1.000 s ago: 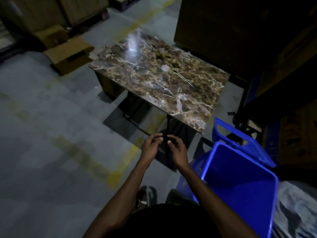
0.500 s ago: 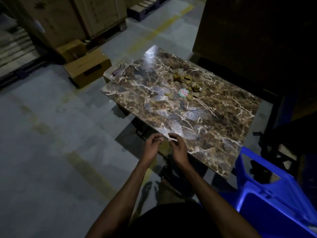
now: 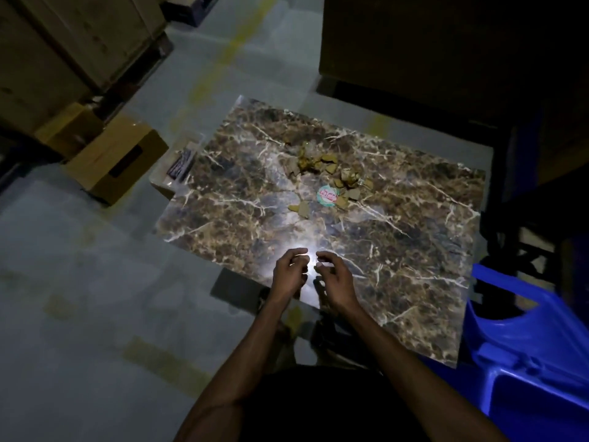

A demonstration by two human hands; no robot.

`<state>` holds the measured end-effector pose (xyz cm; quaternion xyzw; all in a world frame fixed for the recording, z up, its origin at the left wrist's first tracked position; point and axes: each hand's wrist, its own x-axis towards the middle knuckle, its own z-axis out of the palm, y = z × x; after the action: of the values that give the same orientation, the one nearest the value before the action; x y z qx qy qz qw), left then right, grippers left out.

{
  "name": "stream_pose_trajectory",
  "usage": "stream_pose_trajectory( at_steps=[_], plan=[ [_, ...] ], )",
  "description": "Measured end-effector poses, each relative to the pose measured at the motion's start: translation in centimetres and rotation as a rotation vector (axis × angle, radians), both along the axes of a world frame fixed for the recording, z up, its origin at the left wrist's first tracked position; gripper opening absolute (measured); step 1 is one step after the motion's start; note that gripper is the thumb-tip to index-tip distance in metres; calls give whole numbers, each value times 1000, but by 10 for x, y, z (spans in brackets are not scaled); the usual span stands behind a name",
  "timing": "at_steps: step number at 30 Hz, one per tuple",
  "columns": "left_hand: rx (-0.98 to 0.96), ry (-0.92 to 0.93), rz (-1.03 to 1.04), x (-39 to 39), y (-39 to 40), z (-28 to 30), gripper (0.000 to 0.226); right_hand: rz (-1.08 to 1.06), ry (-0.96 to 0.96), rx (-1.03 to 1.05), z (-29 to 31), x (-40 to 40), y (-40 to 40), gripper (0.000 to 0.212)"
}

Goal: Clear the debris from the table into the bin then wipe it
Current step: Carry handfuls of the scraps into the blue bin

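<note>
Beyond both hands, toward the table's (image 3: 398, 282) far side, lies the debris (image 3: 328, 173), slightly nearer the right hand (image 3: 334, 277) than the left hand (image 3: 288, 272), both loosely curled, holding nothing.

Single head cam, looks fwd & steeply down, table (image 3: 398, 250) near, hands close below

The person's left hand (image 3: 288, 275) and right hand (image 3: 334, 280) are bare, forearms unsleeved, above a dark garment (image 3: 318, 406) at the torso.
</note>
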<state>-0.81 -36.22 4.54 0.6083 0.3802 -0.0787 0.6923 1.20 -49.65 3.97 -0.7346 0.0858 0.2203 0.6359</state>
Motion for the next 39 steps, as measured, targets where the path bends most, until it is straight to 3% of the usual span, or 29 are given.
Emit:
stream_pose_trajectory(
  at_steps=[7,9,11,17,20,23,26,29,31,34,39],
  plan=[
    [-71,41,-130,66,76,-52,31,-50,10,-229,-50,46,52,14],
    [-63,42,-194,86,97,-82,33,-28,-11,-298,-83,64,62,20],
    [-47,62,-266,107,114,-110,36,-12,9,-348,-72,85,82,28],
    [-108,38,-389,177,126,-70,37,84,48,-440,-47,152,120,37],
    [-115,13,-388,205,127,-71,48,113,-37,-427,-46,172,127,48],
    [53,-56,-397,228,139,-75,43,-25,-150,-402,-38,186,123,38],
    [359,-247,-375,251,155,-65,45,-246,-308,-527,-37,195,102,37],
    [657,-377,-460,292,165,-49,63,-347,-186,-629,-47,207,81,58],
    [793,-374,-636,320,169,-54,83,-310,-108,-639,-54,217,77,67],
    [832,-344,-844,335,163,-74,90,-204,-107,-648,-61,225,80,65],
    [774,-406,-874,295,138,-84,75,-90,-214,-499,-60,215,96,46]
  ],
)
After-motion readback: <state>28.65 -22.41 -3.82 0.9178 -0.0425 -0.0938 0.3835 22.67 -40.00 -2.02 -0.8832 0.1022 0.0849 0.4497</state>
